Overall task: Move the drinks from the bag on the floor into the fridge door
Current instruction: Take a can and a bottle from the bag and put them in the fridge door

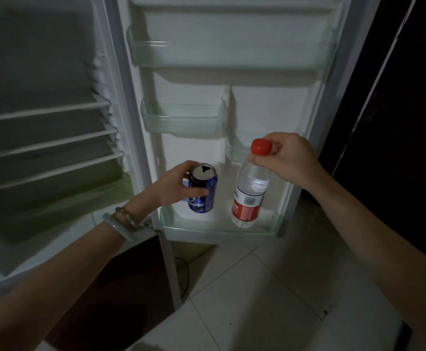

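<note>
The fridge door stands open in front of me. My left hand [174, 184] is wrapped around a blue drink can [203, 192] with a silver top, held just above the left part of the bottom door shelf [217, 228]. My right hand [286, 158] pinches the neck of a clear water bottle [250, 196] with a red cap and red-and-white label. The bottle's base sits low in the right part of that same shelf. The bag on the floor is out of view.
Two clear door bins hang higher up, a wide one [232, 51] and a smaller one [182, 121] on the left, with a small bin [239, 150] behind the bottle. The fridge interior [44, 138] with glass shelves lies left. Pale floor tiles [257, 300] spread below. A dark wall stands right.
</note>
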A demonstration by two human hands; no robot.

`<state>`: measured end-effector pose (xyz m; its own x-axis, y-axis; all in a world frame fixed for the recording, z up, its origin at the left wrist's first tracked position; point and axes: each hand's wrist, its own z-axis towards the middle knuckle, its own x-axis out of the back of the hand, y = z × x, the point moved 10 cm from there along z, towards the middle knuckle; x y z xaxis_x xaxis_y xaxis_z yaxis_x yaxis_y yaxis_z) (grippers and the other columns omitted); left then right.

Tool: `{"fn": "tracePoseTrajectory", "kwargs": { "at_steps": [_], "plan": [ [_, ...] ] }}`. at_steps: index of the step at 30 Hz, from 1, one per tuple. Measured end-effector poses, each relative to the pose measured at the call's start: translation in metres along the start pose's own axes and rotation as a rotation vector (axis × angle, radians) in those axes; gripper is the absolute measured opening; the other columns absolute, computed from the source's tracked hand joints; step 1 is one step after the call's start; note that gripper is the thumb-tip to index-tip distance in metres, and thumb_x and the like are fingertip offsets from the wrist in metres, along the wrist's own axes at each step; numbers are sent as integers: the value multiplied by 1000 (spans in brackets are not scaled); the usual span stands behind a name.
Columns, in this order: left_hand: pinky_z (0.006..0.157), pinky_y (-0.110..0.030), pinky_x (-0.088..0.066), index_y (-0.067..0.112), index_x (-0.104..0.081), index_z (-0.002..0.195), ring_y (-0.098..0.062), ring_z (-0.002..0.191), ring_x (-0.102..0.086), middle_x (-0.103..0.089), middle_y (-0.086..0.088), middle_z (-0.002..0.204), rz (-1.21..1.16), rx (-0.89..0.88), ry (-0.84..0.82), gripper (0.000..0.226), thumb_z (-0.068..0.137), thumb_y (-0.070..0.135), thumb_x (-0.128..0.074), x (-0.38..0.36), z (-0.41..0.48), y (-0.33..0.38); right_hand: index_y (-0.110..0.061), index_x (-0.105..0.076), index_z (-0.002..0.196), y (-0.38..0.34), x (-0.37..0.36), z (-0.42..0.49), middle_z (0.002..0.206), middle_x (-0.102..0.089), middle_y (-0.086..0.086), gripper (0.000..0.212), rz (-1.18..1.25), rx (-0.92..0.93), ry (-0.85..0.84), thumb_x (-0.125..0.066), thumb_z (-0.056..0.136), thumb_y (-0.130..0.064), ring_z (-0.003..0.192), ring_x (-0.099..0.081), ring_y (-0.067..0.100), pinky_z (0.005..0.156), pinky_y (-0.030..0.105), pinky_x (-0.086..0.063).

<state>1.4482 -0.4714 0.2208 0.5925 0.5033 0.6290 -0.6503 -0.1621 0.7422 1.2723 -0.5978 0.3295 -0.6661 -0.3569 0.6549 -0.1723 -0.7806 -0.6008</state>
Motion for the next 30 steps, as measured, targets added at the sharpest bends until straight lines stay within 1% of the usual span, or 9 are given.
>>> {"fn": "tracePoseTrajectory", "kwargs": {
  "at_steps": [2, 4, 7, 11, 15, 17, 22, 27, 30],
  "plan": [
    [80, -25, -46, 15, -49, 118, -18, 101, -58, -60, 0, 111, -3, 37, 19, 56, 71, 15, -79, -3, 2, -9, -19, -68, 79, 12, -6, 6, 60, -55, -11, 13, 19, 4, -5, -75, 71, -26, 53, -50, -3, 50, 8, -35],
    [76, -19, -46, 14, -49, 118, -15, 98, -58, -59, 0, 109, -12, 68, 48, 55, 72, 12, -78, -4, -2, -18, -16, -68, 80, 18, -18, 12, 58, -53, -9, 15, 40, 21, -15, -74, 70, -25, 55, -48, 3, 57, 21, -39],
    [69, -12, -44, 15, -48, 120, -8, 95, -56, -57, 4, 109, 6, 128, 76, 55, 73, 14, -77, -1, -16, -38, -12, -67, 81, 18, -45, 20, 58, -52, -8, 18, 47, 66, -39, -73, 70, -25, 57, -47, 9, 59, 28, -39],
    [74, -23, -47, 23, -47, 118, -13, 99, -56, -57, 4, 112, 28, 199, 129, 65, 63, 38, -78, 22, -39, -68, -14, -65, 79, 8, -95, 28, 58, -51, -10, 14, 116, 123, -89, -72, 71, -23, 56, -47, 8, 56, 26, -38],
    [70, -15, -44, 19, -46, 117, -16, 101, -55, -55, 2, 112, 55, 277, 223, 55, 72, 13, -78, 52, -60, -96, -10, -68, 88, -1, -157, 38, 71, -63, 0, 17, 151, 157, -194, -69, 75, -21, 66, -55, 14, 61, 28, -44],
    [68, -13, -45, 19, -46, 116, -15, 100, -53, -54, 3, 111, 82, 303, 239, 54, 73, 11, -77, 63, -70, -107, -9, -67, 89, -4, -192, 42, 74, -63, 0, 19, 148, 165, -262, -69, 76, -22, 69, -56, 15, 62, 28, -44],
    [81, -41, -53, 23, -45, 117, -21, 105, -56, -55, 4, 112, 90, 364, 274, 59, 69, 16, -80, 87, -89, -132, -11, -64, 83, 9, -259, 55, 72, -61, 0, 16, 125, 113, -355, -69, 78, -25, 67, -54, 15, 51, 19, -36],
    [82, -31, -51, 13, -46, 122, -18, 105, -55, -56, 1, 114, 89, 395, 255, 60, 71, 14, -79, 91, -91, -146, -11, -60, 76, 27, -297, 67, 68, -62, 1, 18, 87, 36, -433, -70, 75, -26, 66, -59, 17, 53, 26, -43],
    [76, -21, -49, 12, -46, 122, -16, 104, -54, -55, 0, 115, 107, 397, 240, 61, 70, 14, -79, 87, -88, -154, -12, -58, 71, 34, -314, 69, 65, -60, 2, 17, 96, -10, -488, -71, 73, -23, 62, -57, 17, 50, 25, -38]
  ]
}}
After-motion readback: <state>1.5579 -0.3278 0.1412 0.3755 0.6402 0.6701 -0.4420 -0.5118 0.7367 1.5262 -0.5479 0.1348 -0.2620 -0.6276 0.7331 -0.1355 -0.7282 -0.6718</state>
